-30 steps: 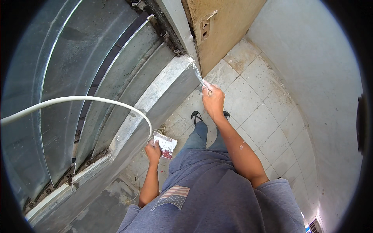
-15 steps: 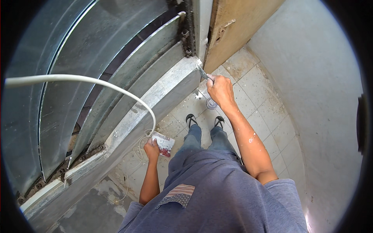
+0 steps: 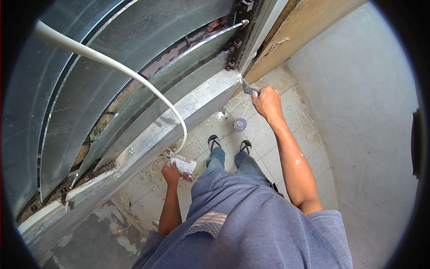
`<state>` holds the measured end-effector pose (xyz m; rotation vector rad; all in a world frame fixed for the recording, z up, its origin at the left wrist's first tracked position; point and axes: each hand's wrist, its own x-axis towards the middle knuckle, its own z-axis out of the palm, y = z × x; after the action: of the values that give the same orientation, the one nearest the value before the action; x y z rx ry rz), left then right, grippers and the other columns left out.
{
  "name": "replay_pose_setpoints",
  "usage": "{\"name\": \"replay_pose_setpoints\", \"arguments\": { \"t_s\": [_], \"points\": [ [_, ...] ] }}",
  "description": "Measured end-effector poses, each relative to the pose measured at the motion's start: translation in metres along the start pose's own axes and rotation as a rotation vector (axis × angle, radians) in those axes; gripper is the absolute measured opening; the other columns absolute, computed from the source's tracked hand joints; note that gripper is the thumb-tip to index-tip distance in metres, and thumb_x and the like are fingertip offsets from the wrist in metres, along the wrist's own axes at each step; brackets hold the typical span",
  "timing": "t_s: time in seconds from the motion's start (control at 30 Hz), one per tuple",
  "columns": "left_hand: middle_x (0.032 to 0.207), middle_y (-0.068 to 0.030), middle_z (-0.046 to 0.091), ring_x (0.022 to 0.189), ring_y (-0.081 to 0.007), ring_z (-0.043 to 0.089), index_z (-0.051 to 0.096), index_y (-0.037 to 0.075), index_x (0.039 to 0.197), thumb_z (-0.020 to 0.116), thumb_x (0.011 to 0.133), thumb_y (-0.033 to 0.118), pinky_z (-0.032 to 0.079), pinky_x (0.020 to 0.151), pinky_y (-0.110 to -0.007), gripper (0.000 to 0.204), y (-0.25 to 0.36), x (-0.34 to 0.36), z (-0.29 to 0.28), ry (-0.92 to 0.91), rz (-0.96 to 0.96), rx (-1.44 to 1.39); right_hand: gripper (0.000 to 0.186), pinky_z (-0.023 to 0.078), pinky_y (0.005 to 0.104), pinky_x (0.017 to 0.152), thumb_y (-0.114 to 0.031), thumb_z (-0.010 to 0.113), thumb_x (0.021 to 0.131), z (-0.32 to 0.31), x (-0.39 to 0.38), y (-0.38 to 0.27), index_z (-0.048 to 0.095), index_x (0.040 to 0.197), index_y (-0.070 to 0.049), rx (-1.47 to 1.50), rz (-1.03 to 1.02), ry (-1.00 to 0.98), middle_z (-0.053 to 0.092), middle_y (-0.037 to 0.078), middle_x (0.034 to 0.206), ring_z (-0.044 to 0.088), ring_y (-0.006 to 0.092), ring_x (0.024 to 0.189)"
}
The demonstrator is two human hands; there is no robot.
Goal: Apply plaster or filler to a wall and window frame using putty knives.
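My right hand (image 3: pixel 268 104) is closed round the handle of a putty knife (image 3: pixel 246 87). The knife's grey blade tilts up to the left, its tip at the white-smeared end of the concrete window sill (image 3: pixel 204 93), beside the upright frame. Lower down, my left hand (image 3: pixel 169 173) grips the edge of a flat rectangular piece, white and dark red (image 3: pixel 184 166), with white paste smeared over it. White flecks dot my right forearm.
Glass louvre slats (image 3: pixel 112 58) fill the left side above the sill. A thick white cable (image 3: pixel 134 76) arches across in front of them. A wooden door panel (image 3: pixel 304 38) stands beyond the frame. A round drain cover (image 3: pixel 239 124) lies on the stained tile floor near my sandals.
The view has shifted, so the sill corner and my right hand appear farther right. The knife tip stays at the sill's end, with its blade turned more broadly to view. Both grips are unchanged.
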<state>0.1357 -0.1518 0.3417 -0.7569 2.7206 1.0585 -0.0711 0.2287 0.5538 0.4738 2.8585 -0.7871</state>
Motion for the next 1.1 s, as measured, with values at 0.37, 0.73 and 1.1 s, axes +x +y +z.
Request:
{"name": "replay_pose_setpoints", "arguments": {
  "t_s": [0.37,0.73,1.1],
  "points": [
    [0.074,-0.0231,0.065,0.066,-0.0331,0.065,0.065,-0.009,0.09,0.061,0.085,0.009,0.047,0.061,-0.04,0.018,-0.002,0.004,-0.001,0.004,0.04,-0.029,0.024,0.052,0.0476,0.073,-0.015,0.057,0.078,0.021,-0.027,-0.013,0.071,0.095,-0.005,0.017,-0.079,0.077,0.063,0.027,0.08,0.063,0.0422,0.076],
    [0.064,-0.016,0.062,0.056,-0.0169,0.054,0.064,-0.008,0.081,0.063,0.086,0.01,0.043,0.055,-0.035,0.019,0.014,-0.014,-0.013,0.081,0.006,-0.098,0.028,0.045,0.0242,0.056,-0.014,0.057,0.088,0.04,-0.068,0.05,0.067,0.111,-0.002,0.794,0.096,-0.214,0.068,0.007,0.081,0.053,0.0088,0.059],
    [0.069,-0.0089,0.062,0.063,-0.0108,0.052,0.059,-0.008,0.083,0.057,0.089,0.011,0.043,0.058,-0.03,0.02,0.03,-0.109,-0.026,0.206,-0.105,-0.096,0.038,0.044,0.0198,0.058,-0.012,0.055,0.092,0.094,-0.035,0.106,0.055,0.128,-0.001,1.334,0.3,-0.226,0.066,0.005,0.099,0.055,0.0081,0.065]
  ]
}}
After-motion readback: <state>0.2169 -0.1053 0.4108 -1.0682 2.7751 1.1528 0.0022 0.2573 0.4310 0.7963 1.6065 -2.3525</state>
